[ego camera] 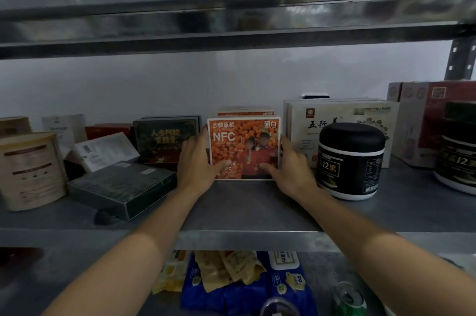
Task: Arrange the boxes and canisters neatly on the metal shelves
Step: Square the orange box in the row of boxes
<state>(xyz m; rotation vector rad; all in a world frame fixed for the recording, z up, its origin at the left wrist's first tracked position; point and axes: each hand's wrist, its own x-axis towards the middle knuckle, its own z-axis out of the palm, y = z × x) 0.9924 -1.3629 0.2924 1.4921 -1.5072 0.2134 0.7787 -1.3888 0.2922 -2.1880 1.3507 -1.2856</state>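
Starting at the bottom edge of the frame, blue packets (283, 282) and a green can (350, 300) are seen on a lower level. Above them, the metal shelf (244, 205) is crossed by two bare forearms. At frame centre, an orange box (244, 145) is held upright on that shelf between both hands. The left hand (195, 161) is curled round its left edge and the right hand (291, 163) round its right edge, with each thumb laid across the lower front. The printed front is turned toward the camera, lettering upright, and the slightly longer side is run left to right. A black canister (351, 161) is stood just right of the right hand. At lower left, a flat green box (121, 187) is laid askew, with a beige canister (31, 171) at the left edge. A dark box with gold lettering (164, 140) is stood behind the left hand. Directly behind the orange box, a second one like it (246, 111) is partly hidden. White boxes (342, 114) and red boxes (435, 120) are ranged at right rear.
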